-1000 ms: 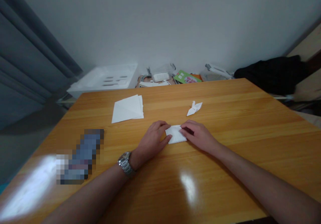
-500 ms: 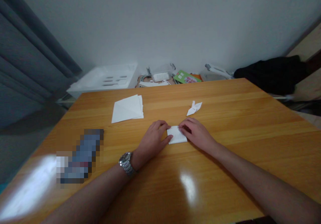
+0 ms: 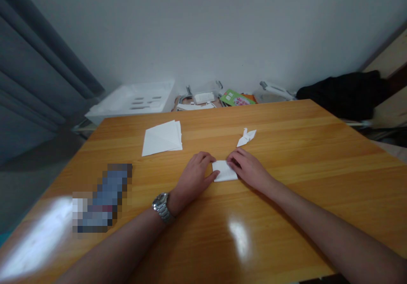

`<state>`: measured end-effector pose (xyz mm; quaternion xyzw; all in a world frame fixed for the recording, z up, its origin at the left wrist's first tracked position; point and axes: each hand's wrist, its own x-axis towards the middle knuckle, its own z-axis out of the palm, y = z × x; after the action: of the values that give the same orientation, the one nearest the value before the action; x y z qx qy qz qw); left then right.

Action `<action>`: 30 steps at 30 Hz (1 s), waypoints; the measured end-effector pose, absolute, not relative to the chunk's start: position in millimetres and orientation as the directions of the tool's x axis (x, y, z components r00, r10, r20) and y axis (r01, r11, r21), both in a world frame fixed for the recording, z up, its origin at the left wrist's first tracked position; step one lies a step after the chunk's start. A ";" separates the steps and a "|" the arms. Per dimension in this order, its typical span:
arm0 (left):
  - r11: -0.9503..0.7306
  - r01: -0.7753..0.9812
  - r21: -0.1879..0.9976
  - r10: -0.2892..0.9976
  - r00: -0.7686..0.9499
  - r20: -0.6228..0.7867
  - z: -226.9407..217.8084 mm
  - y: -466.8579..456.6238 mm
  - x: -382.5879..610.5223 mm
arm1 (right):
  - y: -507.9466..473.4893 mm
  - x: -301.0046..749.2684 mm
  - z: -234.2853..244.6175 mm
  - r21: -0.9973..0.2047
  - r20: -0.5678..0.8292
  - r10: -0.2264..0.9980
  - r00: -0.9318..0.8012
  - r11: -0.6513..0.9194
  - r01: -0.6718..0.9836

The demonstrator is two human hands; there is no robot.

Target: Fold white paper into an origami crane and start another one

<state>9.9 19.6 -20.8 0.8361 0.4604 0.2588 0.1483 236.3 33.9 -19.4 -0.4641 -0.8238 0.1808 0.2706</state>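
Observation:
A small folded white paper [image 3: 224,171] lies flat on the wooden table [image 3: 286,148] in front of me. My left hand [image 3: 193,177], with a metal watch on the wrist, presses its left edge with curled fingers and thumb. My right hand [image 3: 249,167] rests on its right edge, fingertips bent down onto the top right corner. Both hands pin the paper to the table.
A stack of white paper sheets [image 3: 162,138] lies to the back left. A small folded paper figure [image 3: 246,137] sits just beyond my right hand. A blurred-out object [image 3: 101,197] lies at the left. Beyond the table are a white tray [image 3: 133,99], clutter and a black cloth [image 3: 346,93].
My right hand has slid a little up and to the left along the paper's right edge. The paper looks slightly narrower. My left hand has barely moved.

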 end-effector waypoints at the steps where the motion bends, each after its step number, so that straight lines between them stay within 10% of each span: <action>1: -0.530 0.695 0.486 0.848 0.440 0.297 -20.4 19.4 10.0 | 33.9 236.6 -19.7 -0.551 0.279 0.861 -0.425 0.506 0.664; 30: -0.458 0.639 0.618 0.885 0.397 0.245 -19.1 22.6 7.9 | 34.4 241.4 -19.0 -0.680 0.277 0.859 -0.429 0.491 0.544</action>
<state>7.9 22.6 -19.1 0.8065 0.4724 0.2801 0.2189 241.4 34.4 -19.0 -0.4352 -0.8061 0.2547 0.3096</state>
